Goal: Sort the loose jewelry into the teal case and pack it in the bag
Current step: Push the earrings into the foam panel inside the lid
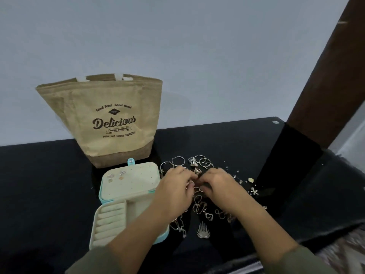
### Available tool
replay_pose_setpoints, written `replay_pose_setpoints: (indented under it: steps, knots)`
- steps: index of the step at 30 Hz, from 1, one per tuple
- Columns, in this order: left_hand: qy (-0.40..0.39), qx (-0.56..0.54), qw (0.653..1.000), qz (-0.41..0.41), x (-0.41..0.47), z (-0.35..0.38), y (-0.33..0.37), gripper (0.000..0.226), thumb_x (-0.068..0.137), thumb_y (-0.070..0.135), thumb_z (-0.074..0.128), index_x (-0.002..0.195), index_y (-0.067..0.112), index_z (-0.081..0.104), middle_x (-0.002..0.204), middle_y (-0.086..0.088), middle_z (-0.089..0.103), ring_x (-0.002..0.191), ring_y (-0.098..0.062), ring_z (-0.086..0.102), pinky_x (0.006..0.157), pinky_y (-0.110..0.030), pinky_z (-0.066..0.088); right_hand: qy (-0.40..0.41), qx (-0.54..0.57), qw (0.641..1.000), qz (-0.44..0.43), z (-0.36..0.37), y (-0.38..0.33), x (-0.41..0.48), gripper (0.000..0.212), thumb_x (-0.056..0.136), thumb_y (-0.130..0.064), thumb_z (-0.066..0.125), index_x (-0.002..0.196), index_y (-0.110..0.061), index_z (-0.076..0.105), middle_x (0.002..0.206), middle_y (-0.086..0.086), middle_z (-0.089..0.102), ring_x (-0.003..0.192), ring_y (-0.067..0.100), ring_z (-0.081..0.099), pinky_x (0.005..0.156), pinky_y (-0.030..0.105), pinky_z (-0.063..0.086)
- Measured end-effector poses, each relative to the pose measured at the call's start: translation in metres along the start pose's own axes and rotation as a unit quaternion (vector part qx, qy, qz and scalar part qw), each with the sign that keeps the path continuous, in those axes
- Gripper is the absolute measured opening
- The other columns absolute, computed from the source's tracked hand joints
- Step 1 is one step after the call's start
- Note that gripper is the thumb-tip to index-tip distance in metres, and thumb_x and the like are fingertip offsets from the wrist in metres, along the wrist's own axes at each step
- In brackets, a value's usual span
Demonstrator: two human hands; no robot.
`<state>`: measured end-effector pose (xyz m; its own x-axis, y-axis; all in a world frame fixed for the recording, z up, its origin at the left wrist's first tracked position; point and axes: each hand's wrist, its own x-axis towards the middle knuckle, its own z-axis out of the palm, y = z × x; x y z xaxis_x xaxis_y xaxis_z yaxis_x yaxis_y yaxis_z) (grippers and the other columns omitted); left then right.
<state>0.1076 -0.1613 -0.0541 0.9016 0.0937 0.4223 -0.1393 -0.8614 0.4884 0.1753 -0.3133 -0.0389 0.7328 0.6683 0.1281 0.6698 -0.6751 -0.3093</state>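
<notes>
The sorting is being carried out at an early stage. The teal case point(126, 202) is lying open on the black table point(49, 184), just in front of the brown bag point(110, 119), which is standing upright and apart from the work. A few small earrings point(116, 176) are already being held in the perforated panel inside the lid, while the ring rolls point(110, 220) in the lower tray are being left bare and the compartment beside them appears unfilled, though part of it is being hidden by the left forearm. Most of the loose jewelry point(201, 210) is being left scattered to the right of the case: hoops point(205, 162) at the back, pendants and chains nearer the person, small studs point(250, 180) farther right. The left hand point(175, 186) and right hand point(219, 184) are being brought together over the middle of the pile, fingers curled narrowly on what is probably one small gold piece, although the blur is preventing certainty about which hand is gripping it. Nearly all the sorting, closing the case and packing it into the bag are being judged as yet to be done.
</notes>
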Motion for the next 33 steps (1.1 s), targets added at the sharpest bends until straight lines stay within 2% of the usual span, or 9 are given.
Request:
replay_pose_setpoints:
  steps: [2,5,10,15,21,26,30,33]
  knots:
    - [-0.035,-0.001,0.999,0.011,0.003,0.011,0.015,0.025,0.089,0.019,0.061,0.113,0.025,0.066,0.106,0.01,0.06,0.104,-0.011,0.05,0.093,-0.021,0.039,-0.011,-0.004,1.0,0.022,-0.008,0.019,-0.011,0.022,0.093,-0.029,0.057,0.113,-0.029,0.066,0.113,-0.006,0.058,0.11,0.015,0.049,0.098,0.036,0.04]
    - [-0.1,0.021,0.994,0.023,0.008,0.028,0.034,0.027,0.092,0.023,0.059,0.117,0.03,0.064,0.112,0.012,0.058,0.11,-0.011,0.046,0.099,-0.027,0.038,-0.012,-0.007,0.999,0.046,-0.018,0.045,-0.028,0.022,0.093,-0.026,0.058,0.112,-0.028,0.067,0.113,-0.007,0.058,0.109,0.015,0.05,0.102,0.033,0.038]
    - [-0.143,0.065,0.988,0.008,0.008,0.046,0.044,0.023,0.096,0.028,0.058,0.116,0.036,0.065,0.107,0.013,0.058,0.105,-0.01,0.045,0.093,-0.023,0.038,-0.007,-0.002,0.998,0.068,-0.024,0.069,-0.046,0.023,0.094,-0.023,0.058,0.114,-0.028,0.066,0.112,-0.01,0.058,0.108,0.012,0.048,0.098,0.032,0.041]
    - [-0.13,0.07,0.989,-0.013,0.001,0.053,0.043,0.017,0.093,0.033,0.062,0.108,0.037,0.068,0.102,0.015,0.056,0.102,-0.007,0.045,0.093,-0.024,0.04,-0.014,0.001,0.996,0.086,-0.022,0.083,-0.049,0.025,0.095,-0.019,0.055,0.116,-0.027,0.065,0.111,-0.008,0.056,0.107,0.013,0.049,0.096,0.031,0.041]
    - [-0.111,0.068,0.991,-0.031,0.004,0.059,0.04,0.014,0.092,0.038,0.062,0.103,0.035,0.071,0.096,0.016,0.057,0.098,-0.007,0.043,0.084,-0.018,0.036,-0.008,0.001,0.992,0.123,-0.017,0.092,-0.048,0.028,0.096,-0.018,0.051,0.12,-0.027,0.063,0.109,-0.008,0.054,0.107,0.015,0.049,0.091,0.031,0.046]
    - [-0.072,0.083,0.993,-0.046,0.003,0.061,0.036,0.012,0.082,0.045,0.072,0.09,0.037,0.074,0.084,0.018,0.05,0.092,-0.008,0.038,0.079,-0.023,0.032,-0.005,-0.015,0.993,0.121,-0.016,0.093,-0.039,0.026,0.097,-0.022,0.052,0.12,-0.027,0.062,0.115,-0.008,0.055,0.11,0.014,0.047,0.094,0.029,0.042]
    - [-0.058,0.06,0.996,-0.031,0.001,0.062,0.035,0.007,0.082,0.041,0.073,0.086,0.035,0.072,0.089,0.02,0.054,0.095,-0.006,0.042,0.082,-0.022,0.027,0.006,-0.029,0.994,0.109,-0.013,0.091,-0.025,0.026,0.097,-0.025,0.052,0.12,-0.026,0.062,0.117,-0.007,0.056,0.11,0.014,0.046,0.094,0.029,0.041]
    - [-0.043,0.026,0.999,-0.018,0.001,0.061,0.034,0.004,0.088,0.035,0.066,0.086,0.033,0.063,0.094,0.021,0.062,0.096,-0.003,0.048,0.083,-0.022,0.031,0.014,-0.038,0.994,0.103,-0.011,0.09,-0.014,0.026,0.097,-0.027,0.052,0.121,-0.026,0.062,0.118,-0.007,0.056,0.11,0.014,0.046,0.095,0.029,0.04]
